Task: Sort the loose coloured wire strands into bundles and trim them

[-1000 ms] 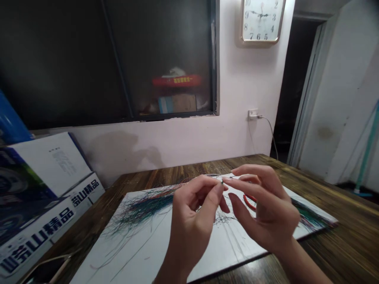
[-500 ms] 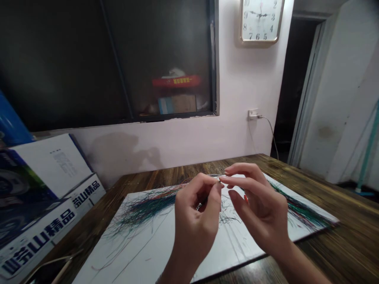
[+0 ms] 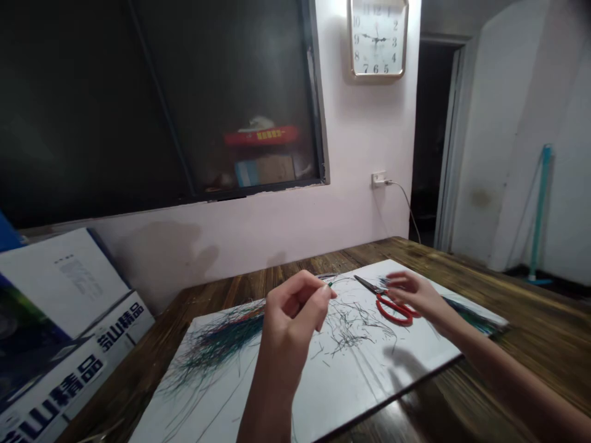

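Note:
My left hand point(image 3: 295, 326) is raised over the white board point(image 3: 332, 394), thumb and forefinger pinched on a thin green piece point(image 3: 329, 284) like a wire end. Most of that piece is hidden by the fingers. My right hand point(image 3: 415, 298) reaches over the red-handled scissors point(image 3: 382, 309), its fingers stretched out and partly covering one handle loop. Whether it touches them I cannot tell. The scissors lie on the board, blades toward the back left. Short dark clippings point(image 3: 348, 326) are scattered between my hands.
A tangle of thin coloured wires or threads point(image 3: 226, 338) spreads over the board's left side; another bundle point(image 3: 468, 315) lies at its right end. A printed box point(image 3: 92, 363) stands on the wooden table point(image 3: 180, 307) at left. A wall socket point(image 3: 378, 179) holds a plugged cable.
My right hand has left my left hand's fingertips and moved right, over the scissors, now uncovered. My left hand keeps its pinch. The view has shifted slightly right and up.

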Demonstrator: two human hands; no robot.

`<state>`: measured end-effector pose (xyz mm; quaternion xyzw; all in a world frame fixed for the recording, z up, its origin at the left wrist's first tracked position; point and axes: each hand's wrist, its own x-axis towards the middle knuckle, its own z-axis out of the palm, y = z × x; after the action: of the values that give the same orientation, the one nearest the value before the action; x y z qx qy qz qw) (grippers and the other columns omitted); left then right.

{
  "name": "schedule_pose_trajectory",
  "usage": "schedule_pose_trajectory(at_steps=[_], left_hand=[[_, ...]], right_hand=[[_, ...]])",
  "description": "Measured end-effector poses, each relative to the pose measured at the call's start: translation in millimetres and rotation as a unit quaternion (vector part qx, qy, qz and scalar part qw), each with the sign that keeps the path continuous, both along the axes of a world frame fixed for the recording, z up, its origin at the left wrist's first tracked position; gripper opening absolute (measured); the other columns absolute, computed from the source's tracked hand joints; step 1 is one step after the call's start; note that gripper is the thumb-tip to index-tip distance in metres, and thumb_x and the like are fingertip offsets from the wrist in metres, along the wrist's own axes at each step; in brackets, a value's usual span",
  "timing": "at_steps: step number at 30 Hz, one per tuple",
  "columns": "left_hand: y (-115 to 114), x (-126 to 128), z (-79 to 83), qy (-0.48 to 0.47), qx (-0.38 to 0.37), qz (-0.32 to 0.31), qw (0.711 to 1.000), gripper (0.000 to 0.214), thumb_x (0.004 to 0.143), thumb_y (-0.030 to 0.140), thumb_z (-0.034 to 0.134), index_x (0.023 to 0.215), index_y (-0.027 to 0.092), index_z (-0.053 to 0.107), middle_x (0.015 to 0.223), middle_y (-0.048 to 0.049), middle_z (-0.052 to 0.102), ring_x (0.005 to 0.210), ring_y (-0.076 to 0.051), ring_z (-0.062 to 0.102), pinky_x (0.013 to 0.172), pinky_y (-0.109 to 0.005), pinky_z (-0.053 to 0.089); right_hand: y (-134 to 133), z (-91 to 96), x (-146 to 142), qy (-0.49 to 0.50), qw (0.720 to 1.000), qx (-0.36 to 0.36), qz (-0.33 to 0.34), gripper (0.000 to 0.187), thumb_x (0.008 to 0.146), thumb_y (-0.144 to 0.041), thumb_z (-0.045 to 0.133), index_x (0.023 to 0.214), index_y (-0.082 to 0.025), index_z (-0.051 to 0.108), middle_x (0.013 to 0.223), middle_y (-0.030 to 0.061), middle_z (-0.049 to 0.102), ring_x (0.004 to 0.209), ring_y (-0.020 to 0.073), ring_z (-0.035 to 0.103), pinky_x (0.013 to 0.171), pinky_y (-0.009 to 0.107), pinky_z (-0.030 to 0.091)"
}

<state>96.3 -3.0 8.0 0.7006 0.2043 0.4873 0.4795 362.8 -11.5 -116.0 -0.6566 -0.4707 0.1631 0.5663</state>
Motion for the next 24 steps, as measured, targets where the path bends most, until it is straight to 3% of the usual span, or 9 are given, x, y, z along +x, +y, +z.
schedule_pose_trajectory(at_steps=[4, 7, 12, 15, 17, 20, 24], left_hand=[[-2.1, -3.4, 1.6, 0.006, -0.010, -0.022, 1.000, 0.019, 0.078, 0.025, 0.055, 0.061, 0.018, 0.055, 0.049, 0.0054, 0.033, 0.048, -0.009, 0.026, 0.050, -0.026, 0.024], [-1.5, -6.6, 1.2, 0.009, -0.006, -0.025, 1.000, 0.019, 0.079, 0.025, 0.055, 0.061, 0.018, 0.056, 0.049, 0.0052, 0.034, 0.048, -0.009, 0.027, 0.050, -0.026, 0.024], [4.4, -12.3, -0.6, 0.025, -0.001, -0.039, 0.999, 0.018, 0.079, 0.025, 0.055, 0.063, 0.018, 0.057, 0.048, 0.0052, 0.035, 0.048, -0.008, 0.030, 0.048, -0.024, 0.024], [7.7, -14.3, -0.7, 0.029, 0.002, -0.030, 0.999, 0.019, 0.079, 0.026, 0.055, 0.062, 0.017, 0.056, 0.048, 0.0052, 0.036, 0.048, -0.008, 0.031, 0.047, -0.024, 0.024], [9.0, -15.2, -0.8, 0.030, 0.012, -0.021, 0.999, 0.020, 0.079, 0.026, 0.054, 0.061, 0.017, 0.055, 0.048, 0.0052, 0.036, 0.048, -0.008, 0.031, 0.047, -0.024, 0.024], [9.7, -17.7, -1.6, 0.023, 0.029, -0.004, 0.999, 0.021, 0.079, 0.024, 0.054, 0.060, 0.017, 0.052, 0.049, 0.0051, 0.037, 0.050, -0.008, 0.032, 0.049, -0.024, 0.027], [10.5, -24.0, -2.5, 0.022, 0.036, -0.002, 0.999, 0.021, 0.080, 0.025, 0.054, 0.060, 0.018, 0.053, 0.049, 0.0051, 0.036, 0.050, -0.008, 0.032, 0.048, -0.024, 0.026]], right_hand=[[11.3, -61.1, 30.0, -0.083, 0.991, -0.087, -0.057, 0.016, 0.056, -0.019, 0.060, 0.071, -0.017, 0.061, 0.074, 0.0087, 0.067, 0.073, 0.0279, 0.064, 0.069, 0.039, 0.048], [15.4, -83.2, 42.9, -0.142, 0.980, -0.127, -0.063, 0.015, 0.055, -0.022, 0.063, 0.069, -0.017, 0.062, 0.068, 0.0075, 0.067, 0.073, 0.0303, 0.063, 0.069, 0.038, 0.046], [26.2, -93.2, 56.3, -0.210, 0.957, -0.186, -0.079, 0.026, 0.073, -0.036, 0.057, 0.084, -0.013, 0.064, 0.080, 0.0119, 0.067, 0.077, 0.0284, 0.064, 0.070, 0.036, 0.046], [34.0, -95.2, 61.2, -0.255, 0.937, -0.219, -0.091, 0.018, 0.076, -0.026, 0.059, 0.085, -0.011, 0.063, 0.087, 0.0147, 0.065, 0.084, 0.0277, 0.062, 0.074, 0.035, 0.045], [38.8, -96.3, 62.5, -0.276, 0.925, -0.242, -0.094, 0.012, 0.077, -0.020, 0.061, 0.085, -0.011, 0.063, 0.089, 0.0119, 0.063, 0.086, 0.0241, 0.061, 0.076, 0.035, 0.045], [44.9, -96.4, 61.9, -0.294, 0.914, -0.267, -0.088, 0.015, 0.084, -0.025, 0.059, 0.091, -0.012, 0.061, 0.093, 0.0056, 0.062, 0.086, 0.0185, 0.060, 0.077, 0.037, 0.048], [50.0, -93.3, 59.5, -0.296, 0.915, -0.268, -0.061, 0.020, 0.087, -0.026, 0.058, 0.103, -0.014, 0.058, 0.097, 0.0045, 0.062, 0.084, 0.0168, 0.061, 0.075, 0.035, 0.051]])
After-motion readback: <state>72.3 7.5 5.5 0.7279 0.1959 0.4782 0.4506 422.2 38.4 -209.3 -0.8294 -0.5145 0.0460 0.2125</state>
